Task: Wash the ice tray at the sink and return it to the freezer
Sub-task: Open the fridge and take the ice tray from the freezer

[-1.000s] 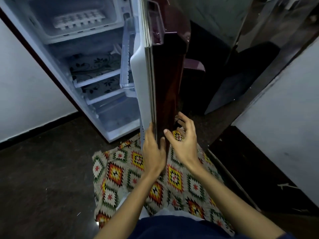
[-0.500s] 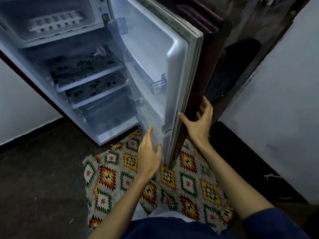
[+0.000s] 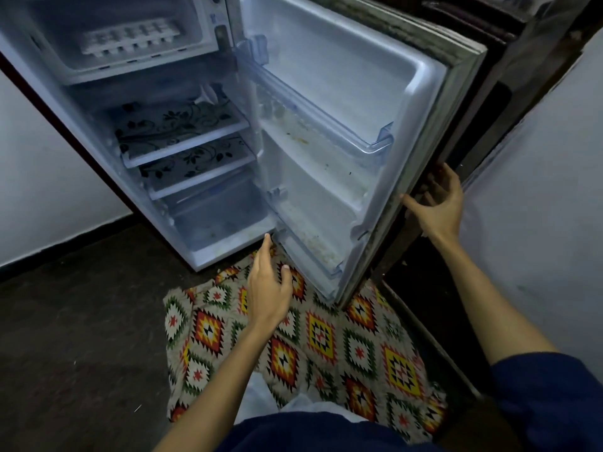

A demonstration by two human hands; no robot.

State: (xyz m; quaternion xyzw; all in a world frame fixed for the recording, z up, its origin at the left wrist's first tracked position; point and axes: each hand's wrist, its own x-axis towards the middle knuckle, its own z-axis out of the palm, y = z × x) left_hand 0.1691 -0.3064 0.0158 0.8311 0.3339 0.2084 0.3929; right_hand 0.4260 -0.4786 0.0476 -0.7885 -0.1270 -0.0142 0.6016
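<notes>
A white ice tray [image 3: 130,40] lies in the freezer compartment [image 3: 52,60] at the top of the small fridge. The fridge door [image 3: 346,102] stands wide open to the right. My right hand [image 3: 439,203] is at the door's outer edge, fingers spread and loosely bent, thumb against the edge. My left hand [image 3: 269,285] hovers below the door's lower shelf with straight fingers and holds nothing.
Two patterned glass shelves [image 3: 176,125] and a clear drawer [image 3: 218,216] fill the fridge body. A bright patterned mat [image 3: 326,340] lies on the dark floor [image 3: 75,337] under my arms. White walls [image 3: 535,203] stand left and right, with dark furniture [image 3: 489,14] behind the door.
The door has swung further open to the right. My left hand has come off the door edge and hangs free; my right hand followed the outer edge rightward.
</notes>
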